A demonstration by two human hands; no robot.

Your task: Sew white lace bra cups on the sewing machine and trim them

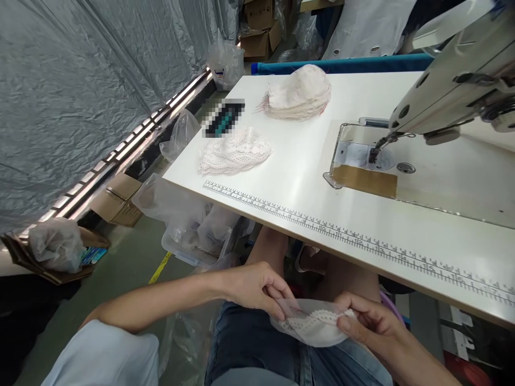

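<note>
Over my lap, a curved white piece of fabric with lace and a sheer edge is stretched between both hands. My left hand pinches its left end, fingers partly behind the sheer layer. The right end is gripped between thumb and fingers of my right hand. On the white table, a pile of lace pieces lies near the left edge. Farther back sits a stack of white fabric pieces with loose reddish threads.
A sewing machine stands at the right of the table, whose front edge carries a printed ruler. A plastic bin with bags sits below left. Cardboard boxes rest on the floor.
</note>
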